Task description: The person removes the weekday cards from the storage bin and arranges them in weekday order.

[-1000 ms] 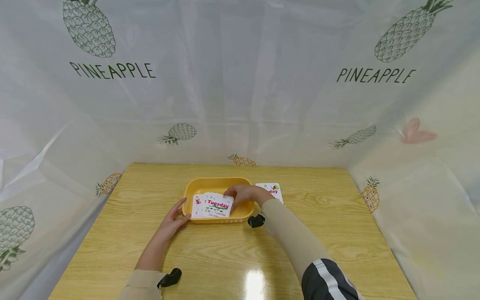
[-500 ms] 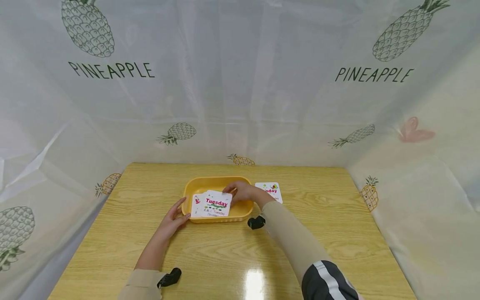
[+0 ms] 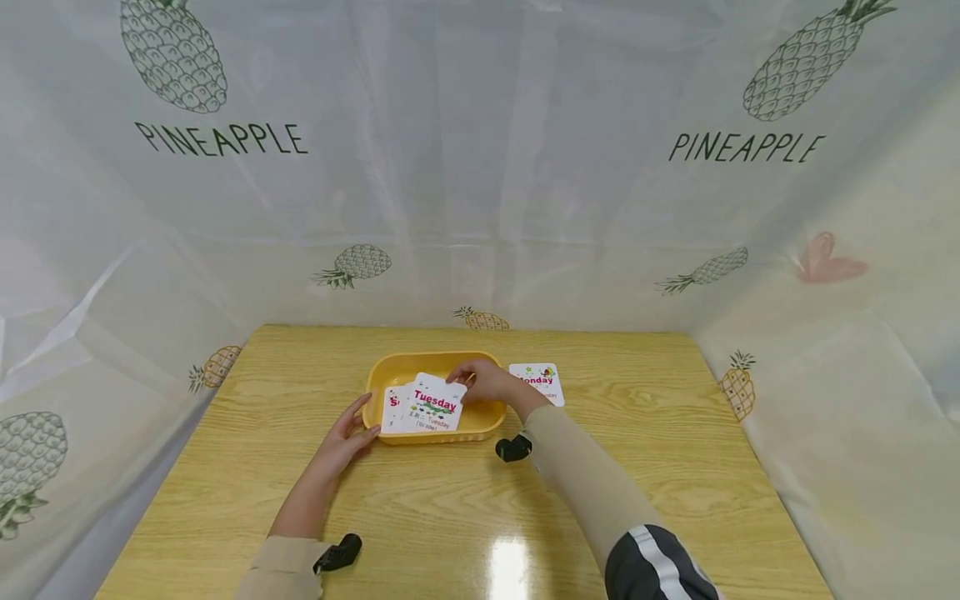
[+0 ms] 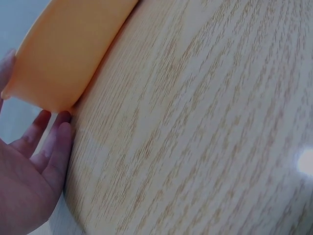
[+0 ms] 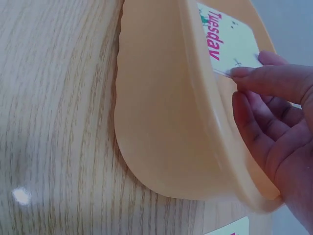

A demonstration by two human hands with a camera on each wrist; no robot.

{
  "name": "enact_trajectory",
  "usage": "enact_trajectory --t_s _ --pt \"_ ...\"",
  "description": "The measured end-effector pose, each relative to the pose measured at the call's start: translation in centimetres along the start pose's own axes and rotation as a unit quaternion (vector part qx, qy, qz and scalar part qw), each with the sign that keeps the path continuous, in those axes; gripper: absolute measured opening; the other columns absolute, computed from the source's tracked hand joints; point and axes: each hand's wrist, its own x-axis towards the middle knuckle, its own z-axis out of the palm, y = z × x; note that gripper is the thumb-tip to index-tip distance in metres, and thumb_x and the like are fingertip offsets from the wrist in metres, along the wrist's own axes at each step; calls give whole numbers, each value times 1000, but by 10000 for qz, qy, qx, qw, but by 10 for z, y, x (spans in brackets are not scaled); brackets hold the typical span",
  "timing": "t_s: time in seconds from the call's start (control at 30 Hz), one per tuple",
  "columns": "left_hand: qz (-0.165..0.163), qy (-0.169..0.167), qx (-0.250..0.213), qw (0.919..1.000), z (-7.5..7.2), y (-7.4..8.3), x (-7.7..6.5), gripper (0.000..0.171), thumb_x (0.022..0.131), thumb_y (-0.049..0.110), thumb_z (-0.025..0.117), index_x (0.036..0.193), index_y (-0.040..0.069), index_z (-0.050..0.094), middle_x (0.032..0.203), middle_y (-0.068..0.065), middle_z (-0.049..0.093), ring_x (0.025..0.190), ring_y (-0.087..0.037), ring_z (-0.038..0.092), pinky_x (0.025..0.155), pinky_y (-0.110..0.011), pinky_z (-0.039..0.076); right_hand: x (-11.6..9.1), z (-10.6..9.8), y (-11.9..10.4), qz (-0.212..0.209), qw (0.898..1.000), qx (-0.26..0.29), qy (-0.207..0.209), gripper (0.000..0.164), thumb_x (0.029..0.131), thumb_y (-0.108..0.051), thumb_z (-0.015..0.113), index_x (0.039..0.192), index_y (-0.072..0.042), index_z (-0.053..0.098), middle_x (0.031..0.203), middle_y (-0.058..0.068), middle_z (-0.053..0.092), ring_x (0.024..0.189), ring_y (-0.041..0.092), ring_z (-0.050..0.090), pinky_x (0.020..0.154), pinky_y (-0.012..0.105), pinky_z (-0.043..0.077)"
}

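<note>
One table (image 3: 585, 492) bears a tray (image 3: 442, 437), which the left hand (image 3: 347, 435) touches, fingers loosely extended. Inside, the right hand (image 3: 483, 381) pinches the Tuesday card (image 3: 433, 406); other cards (image 3: 392, 410) lie left of that grip, the Monday card (image 3: 546, 382) outside, right.

White Tuesday card (image 3: 433, 406), tilted; inside yellow tray (image 3: 482, 419)

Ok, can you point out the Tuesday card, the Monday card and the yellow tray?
Tuesday card (image 3: 435, 403): head view, on the printed day name.
Monday card (image 3: 540, 381): head view, on the printed day name.
Yellow tray (image 5: 159, 112): right wrist view, on its outer side wall.
</note>
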Motion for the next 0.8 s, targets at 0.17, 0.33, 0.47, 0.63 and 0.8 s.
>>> enact_trajectory --t_s 0.17,0.33,0.47,0.63,0.8 --pt "-28 -25 13 10000 0 0 -1 70 96 12 63 155 22 27 146 -22 37 100 -12 54 83 -34 45 0 1 2 -66 9999 138 72 35 83 7 72 113 -11 71 101 5 55 78 17 49 71 28 48" --pt "-37 -36 48 10000 0 0 -1 71 96 14 64 155 23 27 146 -22 37 101 -11 53 84 -34 45 -1 1 1 -94 9996 239 151 35 84 7 71 114 -11 70 102 7 55 76 17 45 68 27 45" --pt "-33 -28 30 10000 0 0 0 70 96 13 64 155 23 27 146 -22 37 100 -12 54 83 -34 45 -3 -1 -3 -94 9993 280 222 34 86 8 68 113 -11 71 106 6 56 73 16 47 71 27 48" --pt "-18 -22 22 10000 0 0 0 70 96 12 63 155 22 27 146 -23 38 100 -13 54 82 -34 45 -7 -3 -8 -83 9993 264 269 33 87 10 65 113 -10 71 105 5 58 68 16 52 70 29 52" --pt "-19 2 47 10000 -1 0 0 69 96 11 63 155 22 28 148 -22 37 102 -12 54 82 -33 45 -6 -5 -9 24 9991 -76 423 33 88 8 64 113 -13 72 106 3 63 74 17 53 71 29 49"
